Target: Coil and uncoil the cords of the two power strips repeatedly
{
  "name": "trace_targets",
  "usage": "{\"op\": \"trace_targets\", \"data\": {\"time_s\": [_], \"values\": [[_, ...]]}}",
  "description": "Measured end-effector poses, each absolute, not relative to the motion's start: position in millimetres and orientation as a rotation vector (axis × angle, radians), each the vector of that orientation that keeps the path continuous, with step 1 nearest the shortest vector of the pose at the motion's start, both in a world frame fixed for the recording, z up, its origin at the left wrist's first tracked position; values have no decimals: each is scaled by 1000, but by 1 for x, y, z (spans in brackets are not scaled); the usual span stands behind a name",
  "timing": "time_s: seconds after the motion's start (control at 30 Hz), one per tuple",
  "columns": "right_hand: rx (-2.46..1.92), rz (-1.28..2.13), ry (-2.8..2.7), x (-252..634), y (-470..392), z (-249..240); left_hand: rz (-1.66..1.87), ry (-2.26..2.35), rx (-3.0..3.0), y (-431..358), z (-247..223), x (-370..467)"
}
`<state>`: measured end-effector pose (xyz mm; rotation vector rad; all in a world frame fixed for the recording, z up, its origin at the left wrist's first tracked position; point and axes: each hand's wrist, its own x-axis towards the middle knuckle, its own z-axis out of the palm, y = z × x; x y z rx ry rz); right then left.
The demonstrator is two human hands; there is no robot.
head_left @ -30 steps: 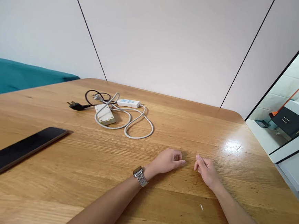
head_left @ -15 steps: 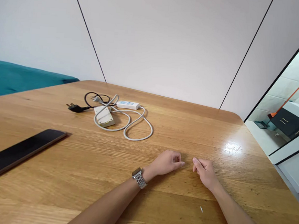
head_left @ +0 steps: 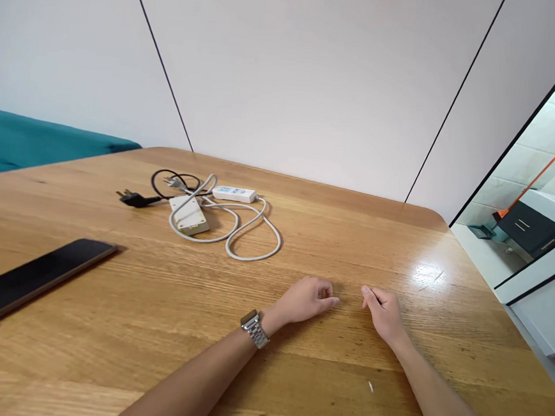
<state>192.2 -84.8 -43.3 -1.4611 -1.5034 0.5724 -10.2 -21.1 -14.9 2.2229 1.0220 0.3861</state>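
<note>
My left hand [head_left: 305,298], with a metal-band watch [head_left: 255,328] on the wrist, rests on the wooden table [head_left: 175,347], its fingers loosely curled and nothing visible in them. Apart from it, to the right, is my right hand [head_left: 383,311], also curled, the thumb lying along the bent fingers. No object shows in it. Beyond the left hand lie a white power strip [head_left: 234,194] and a beige power strip [head_left: 189,217], with a grey cord [head_left: 253,258] looped over and beside them. A black plug [head_left: 136,199] on a black cord points left.
A dark flat phone or tablet [head_left: 31,285] lies at the table's left. One small white scrap [head_left: 370,386] is near my right forearm. White wall panels [head_left: 297,81] stand behind the table, and a teal seat [head_left: 47,142] is at left. An orange broom [head_left: 532,183] shows through the doorway.
My right hand has shifted slightly right and up, widening the gap between the hands. The view has moved a little, so the table things sit slightly further left.
</note>
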Motion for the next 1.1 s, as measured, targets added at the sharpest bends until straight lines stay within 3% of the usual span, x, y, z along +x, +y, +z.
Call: {"op": "trace_targets", "data": {"time_s": [1.1], "values": [[-1561, 578, -1667, 204, -79, -45, 404, 1099, 2236, -13, -17, -15]]}}
